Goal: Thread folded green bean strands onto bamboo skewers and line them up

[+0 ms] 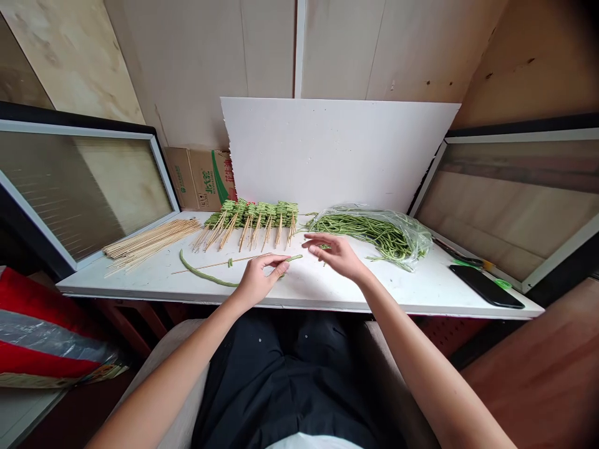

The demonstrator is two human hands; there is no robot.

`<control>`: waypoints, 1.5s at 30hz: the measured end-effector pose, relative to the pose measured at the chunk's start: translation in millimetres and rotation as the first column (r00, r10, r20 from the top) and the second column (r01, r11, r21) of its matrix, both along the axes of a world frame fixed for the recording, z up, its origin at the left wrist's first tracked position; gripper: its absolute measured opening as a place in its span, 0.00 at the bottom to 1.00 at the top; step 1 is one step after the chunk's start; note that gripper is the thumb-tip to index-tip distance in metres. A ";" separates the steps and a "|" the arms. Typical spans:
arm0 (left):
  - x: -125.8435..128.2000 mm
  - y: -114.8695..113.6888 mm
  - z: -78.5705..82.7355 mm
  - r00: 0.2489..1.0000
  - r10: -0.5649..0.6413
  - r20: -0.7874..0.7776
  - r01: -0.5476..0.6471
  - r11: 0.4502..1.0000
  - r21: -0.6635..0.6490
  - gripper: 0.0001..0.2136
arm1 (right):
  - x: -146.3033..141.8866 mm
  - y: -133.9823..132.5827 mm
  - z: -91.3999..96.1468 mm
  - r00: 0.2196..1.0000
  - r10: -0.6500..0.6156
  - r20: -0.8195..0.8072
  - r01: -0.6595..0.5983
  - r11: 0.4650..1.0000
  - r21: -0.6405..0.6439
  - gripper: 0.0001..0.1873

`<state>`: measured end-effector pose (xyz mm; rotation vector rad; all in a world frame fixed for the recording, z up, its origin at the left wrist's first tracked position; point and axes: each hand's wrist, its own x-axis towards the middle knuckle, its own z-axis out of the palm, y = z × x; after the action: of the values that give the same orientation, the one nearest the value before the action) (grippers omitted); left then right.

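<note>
My left hand pinches a long green bean between thumb and fingers. One end of the bean sticks out past the thumb; the rest curves leftward over the white table. A thin wooden skewer runs in behind the same hand, with a short folded bit of bean on it; whether the fingers grip this skewer I cannot tell. Just right of the bean's tip hovers my right hand, fingers stretched and apart, holding nothing visible. Beyond it, more long beans lie in a clear plastic bag.
Several skewers threaded with folded beans are lined up at the back. Left of them lies a pile of bare skewers. A cardboard box and a white board stand behind. A black phone rests at right.
</note>
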<state>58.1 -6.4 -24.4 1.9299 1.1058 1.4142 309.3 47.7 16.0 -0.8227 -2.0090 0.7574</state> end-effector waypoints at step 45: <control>-26.2 7.3 0.2 0.947 -0.207 -0.246 0.199 0.978 -0.055 0.17 | -42.9 -15.3 -49.6 0.975 0.092 -0.201 -0.041 0.970 0.242 0.11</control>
<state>31.8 1.0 -24.2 2.1763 0.9945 1.0603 266.4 32.5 -33.5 -0.5163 -1.8976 0.6007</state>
